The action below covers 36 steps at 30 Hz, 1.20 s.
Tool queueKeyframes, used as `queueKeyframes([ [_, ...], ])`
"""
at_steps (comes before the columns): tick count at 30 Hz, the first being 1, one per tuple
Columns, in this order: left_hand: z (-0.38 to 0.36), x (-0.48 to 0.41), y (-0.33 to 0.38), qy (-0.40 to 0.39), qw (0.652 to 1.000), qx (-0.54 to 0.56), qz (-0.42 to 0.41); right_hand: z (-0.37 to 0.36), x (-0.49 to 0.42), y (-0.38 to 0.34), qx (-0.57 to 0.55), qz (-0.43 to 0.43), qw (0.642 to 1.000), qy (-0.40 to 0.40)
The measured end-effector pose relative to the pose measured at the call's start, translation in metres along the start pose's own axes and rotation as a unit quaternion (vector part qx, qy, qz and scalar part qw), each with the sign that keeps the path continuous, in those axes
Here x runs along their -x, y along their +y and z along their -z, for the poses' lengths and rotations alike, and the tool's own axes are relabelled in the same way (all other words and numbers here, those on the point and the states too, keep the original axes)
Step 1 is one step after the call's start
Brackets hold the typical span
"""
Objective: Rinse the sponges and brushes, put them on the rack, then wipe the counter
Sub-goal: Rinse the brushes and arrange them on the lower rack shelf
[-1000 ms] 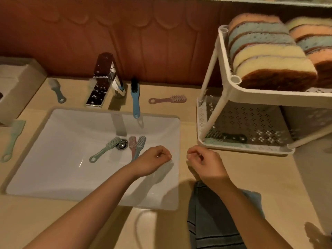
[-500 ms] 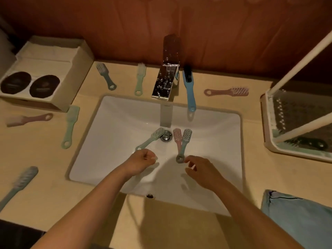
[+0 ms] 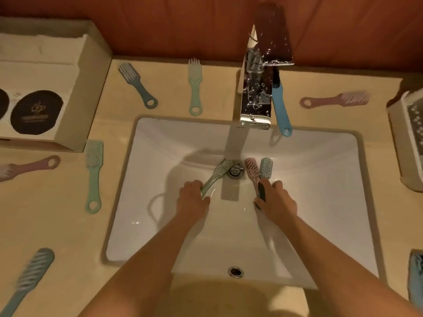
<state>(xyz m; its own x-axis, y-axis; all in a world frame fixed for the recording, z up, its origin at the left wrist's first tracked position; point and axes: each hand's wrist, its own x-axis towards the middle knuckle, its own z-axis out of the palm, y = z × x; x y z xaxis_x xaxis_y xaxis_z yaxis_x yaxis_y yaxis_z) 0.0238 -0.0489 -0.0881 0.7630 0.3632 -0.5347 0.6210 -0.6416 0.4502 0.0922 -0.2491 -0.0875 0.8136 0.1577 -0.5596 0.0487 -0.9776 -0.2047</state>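
Observation:
Three small brushes lie in the white sink [image 3: 320, 202] around the drain [image 3: 235, 171]. My left hand [image 3: 193, 201] is closed on the handle of the green brush [image 3: 217, 173], left of the drain. My right hand [image 3: 277, 202] grips the handles of the pink brush [image 3: 251, 169] and the blue-grey brush [image 3: 265, 169], right of the drain. A chrome faucet [image 3: 258, 94] stands behind the sink; no water stream is visible. The white rack [image 3: 405, 143] shows only at the right edge.
Several more brushes lie on the beige counter [image 3: 57, 225]: a blue one [image 3: 279, 106] beside the faucet, a pink one [image 3: 334, 101] at back right, green ones [image 3: 194, 88] [image 3: 93, 175], a blue-grey one [image 3: 137, 85]. A cardboard box [image 3: 45, 83] sits far left. A blue cloth [image 3: 415, 277] lies at right.
The view swung left from the rack to the sink. Both hands reached down into the basin and closed on the brush handles, left on the green one, right on the pink and blue-grey pair.

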Motion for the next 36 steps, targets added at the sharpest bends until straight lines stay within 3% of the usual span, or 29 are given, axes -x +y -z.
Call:
queueKeyframes([
  [10,-0.017,-0.023,0.016,-0.002,0.988,-0.132,-0.078,-0.014,0.005,-0.014,0.022,-0.076,0.997,0.000],
  [14,-0.023,-0.025,0.019,-0.002,0.969,-0.239,-0.062,-0.013,0.009,-0.015,-0.005,-0.092,0.996,-0.013],
  [19,-0.027,-0.015,0.017,-0.057,0.947,-0.310,-0.061,-0.020,0.026,-0.013,-0.031,-0.080,0.996,0.006],
  [23,-0.021,-0.006,0.018,-0.100,0.948,-0.298,-0.056,-0.025,0.044,-0.010,-0.072,-0.053,0.996,-0.002],
  [26,-0.017,-0.003,0.019,-0.168,0.963,-0.208,-0.034,-0.021,0.054,-0.006,-0.166,-0.042,0.985,-0.021],
  [28,-0.012,0.001,0.021,-0.238,0.970,-0.043,-0.012,-0.015,0.063,-0.006,-0.238,-0.043,0.970,-0.028],
  [30,-0.003,0.011,0.024,-0.287,0.951,0.112,0.004,-0.010,0.073,-0.008,-0.273,-0.040,0.961,-0.021],
  [33,0.012,0.035,0.022,-0.301,0.922,0.241,0.036,-0.002,0.091,-0.014,-0.337,-0.044,0.940,-0.002],
  [36,0.023,0.054,0.017,-0.302,0.866,0.385,0.103,0.001,0.107,-0.018,-0.389,-0.045,0.920,0.002],
])
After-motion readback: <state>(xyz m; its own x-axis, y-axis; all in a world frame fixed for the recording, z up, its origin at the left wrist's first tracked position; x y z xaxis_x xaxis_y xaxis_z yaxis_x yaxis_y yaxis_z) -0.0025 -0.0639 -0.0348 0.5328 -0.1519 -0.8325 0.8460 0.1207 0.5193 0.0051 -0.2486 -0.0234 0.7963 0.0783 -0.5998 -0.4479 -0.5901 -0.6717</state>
